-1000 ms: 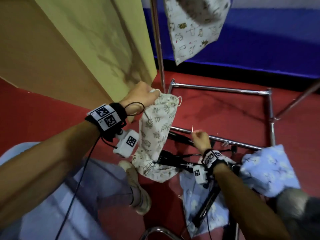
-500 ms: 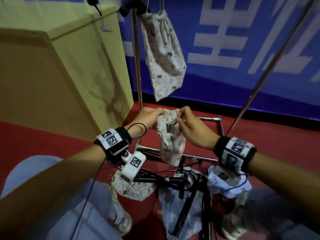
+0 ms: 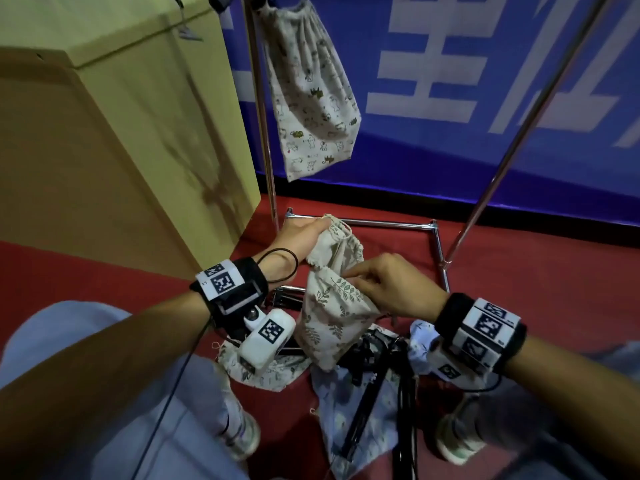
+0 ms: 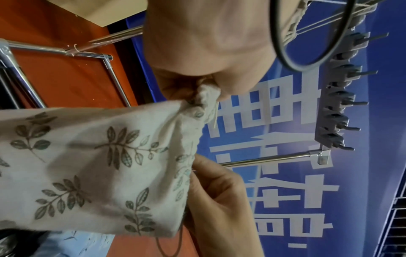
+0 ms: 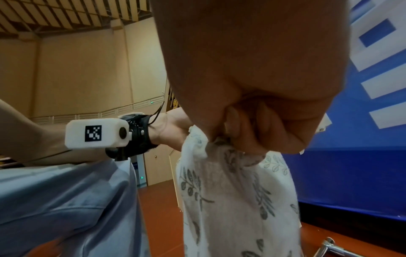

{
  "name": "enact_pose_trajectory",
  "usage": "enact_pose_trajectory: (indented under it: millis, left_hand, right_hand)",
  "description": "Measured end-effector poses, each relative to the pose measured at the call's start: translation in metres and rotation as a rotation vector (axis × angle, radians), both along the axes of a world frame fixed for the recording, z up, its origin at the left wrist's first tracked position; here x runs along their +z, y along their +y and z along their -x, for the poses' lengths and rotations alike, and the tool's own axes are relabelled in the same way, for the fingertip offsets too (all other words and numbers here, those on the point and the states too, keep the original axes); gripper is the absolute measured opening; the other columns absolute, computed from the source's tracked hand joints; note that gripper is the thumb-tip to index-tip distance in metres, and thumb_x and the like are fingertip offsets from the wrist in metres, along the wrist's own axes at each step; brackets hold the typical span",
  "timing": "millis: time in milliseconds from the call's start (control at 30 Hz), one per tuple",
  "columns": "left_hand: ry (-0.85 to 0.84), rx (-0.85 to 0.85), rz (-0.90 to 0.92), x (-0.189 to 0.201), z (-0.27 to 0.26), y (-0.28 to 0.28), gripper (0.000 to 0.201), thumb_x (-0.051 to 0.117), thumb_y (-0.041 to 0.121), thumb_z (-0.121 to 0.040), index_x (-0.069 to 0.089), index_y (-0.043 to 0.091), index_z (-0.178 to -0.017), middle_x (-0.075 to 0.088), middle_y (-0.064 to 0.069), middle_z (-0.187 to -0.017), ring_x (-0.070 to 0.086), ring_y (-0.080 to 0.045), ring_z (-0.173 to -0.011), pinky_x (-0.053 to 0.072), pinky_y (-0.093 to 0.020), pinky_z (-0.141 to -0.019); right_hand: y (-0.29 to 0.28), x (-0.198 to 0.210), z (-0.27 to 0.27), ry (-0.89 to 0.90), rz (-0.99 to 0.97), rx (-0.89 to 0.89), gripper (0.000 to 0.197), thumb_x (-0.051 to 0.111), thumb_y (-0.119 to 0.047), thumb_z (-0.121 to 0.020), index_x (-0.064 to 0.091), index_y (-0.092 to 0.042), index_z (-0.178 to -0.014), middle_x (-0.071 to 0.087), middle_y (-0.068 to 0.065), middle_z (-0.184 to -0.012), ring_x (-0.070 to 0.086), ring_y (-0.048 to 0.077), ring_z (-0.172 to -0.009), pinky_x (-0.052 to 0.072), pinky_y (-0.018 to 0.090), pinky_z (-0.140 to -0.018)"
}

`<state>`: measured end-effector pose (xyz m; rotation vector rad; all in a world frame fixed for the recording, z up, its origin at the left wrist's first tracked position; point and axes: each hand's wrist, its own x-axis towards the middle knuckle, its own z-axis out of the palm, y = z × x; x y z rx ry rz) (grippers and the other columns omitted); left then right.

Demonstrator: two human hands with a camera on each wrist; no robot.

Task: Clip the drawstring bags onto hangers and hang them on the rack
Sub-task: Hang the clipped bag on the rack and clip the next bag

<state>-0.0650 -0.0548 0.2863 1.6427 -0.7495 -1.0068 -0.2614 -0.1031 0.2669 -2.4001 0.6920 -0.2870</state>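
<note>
Red flooring (image 3: 519, 271) runs up to a blue banner with large white characters (image 3: 450, 81), where a chrome garment rack (image 3: 263, 133) stands beside a tall yellow-tan cabinet (image 3: 138, 133). Seen from the head camera, a person holds a cream leaf-print drawstring bag (image 3: 332, 317) in the air between both hands, above the rack's floor-level base bars (image 3: 381, 222). The left hand (image 3: 299, 235) grips the gathered mouth of the bag, its fingers curled round the bunched cloth; the left wrist view shows the drawstring channel squeezed inside that hand (image 4: 197, 43). The right hand (image 3: 391, 289) pinches the cloth a little lower down the bag's side, fingers bent onto the fabric, and the right wrist view shows fingers (image 5: 252, 125) closed on the bunched material. The bag's body hangs below both hands. A second drawstring bag (image 3: 311, 98), printed with small animals, hangs from the top of the rack near its left upright, though what holds it is cut off at the frame edge. On the floor below the hands lie black hangers (image 3: 374, 393), possibly several tangled together, across a pale blue flowered bag (image 3: 343, 403) and another leaf-print bag (image 3: 266, 372).
</note>
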Motion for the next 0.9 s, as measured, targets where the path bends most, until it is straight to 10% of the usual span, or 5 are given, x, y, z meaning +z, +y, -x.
enact_pose_trajectory:
  millis: [167, 300, 433, 567, 900]
  left_hand:
    - [-0.173, 0.06, -0.02, -0.007, -0.012, -0.004, 0.015, 0.062, 0.03, -0.097, 0.055, 0.018, -0.092, 0.05, -0.002, -0.082, 0.045, -0.011, -0.069, 0.033, -0.015, -0.053]
    - [-0.241, 0.131, -0.001, -0.006, -0.028, -0.004, 0.045, 0.067, 0.028, -0.094, 0.04, 0.02, -0.059, 0.035, 0.0, -0.054, 0.03, -0.005, -0.04, 0.021, -0.019, -0.039]
    - [-0.296, 0.152, -0.063, -0.013, -0.045, -0.004, 0.026, 0.076, 0.032, -0.078, 0.059, 0.015, -0.069, 0.055, -0.008, -0.065, 0.05, -0.015, -0.058, 0.036, -0.028, -0.057]
    - [-0.365, 0.206, -0.076, -0.028, -0.056, 0.0, 0.023, 0.062, 0.02, -0.092, 0.056, 0.013, -0.071, 0.043, -0.004, -0.057, 0.038, -0.012, -0.045, 0.027, -0.023, -0.048]
    - [-0.531, 0.197, -0.181, -0.065, -0.089, 0.005, 0.039, 0.055, 0.034, -0.1, 0.05, 0.018, -0.065, 0.036, 0.003, -0.053, 0.031, -0.014, -0.046, 0.023, -0.027, -0.049]
  right_hand:
    - [-0.007, 0.002, -0.003, -0.192, -0.104, -0.096, 0.024, 0.065, -0.029, -0.095, 0.069, -0.027, -0.119, 0.072, -0.012, -0.081, 0.059, 0.0, -0.057, 0.049, 0.018, -0.06]
    - [-0.019, -0.028, -0.009, -0.388, -0.109, -0.394, 0.021, 0.061, -0.021, -0.095, 0.059, -0.021, -0.116, 0.068, -0.01, -0.098, 0.058, 0.0, -0.064, 0.046, 0.016, -0.065]
    - [-0.045, -0.091, -0.018, 0.317, -0.271, -0.127, 0.007, 0.059, -0.02, -0.096, 0.062, -0.019, -0.103, 0.07, 0.004, -0.094, 0.062, 0.019, -0.076, 0.05, 0.029, -0.073]
    - [-0.086, -0.214, -0.016, 0.965, -0.307, -0.033, 0.026, 0.079, -0.039, -0.082, 0.072, -0.018, -0.097, 0.071, 0.01, -0.107, 0.069, 0.031, -0.092, 0.061, 0.046, -0.08]
    - [-0.001, -0.35, -0.027, 0.673, -0.182, 0.001, 0.08, 0.067, -0.047, -0.086, 0.031, -0.024, -0.153, 0.05, 0.01, -0.147, 0.051, 0.032, -0.131, 0.046, 0.041, -0.104]
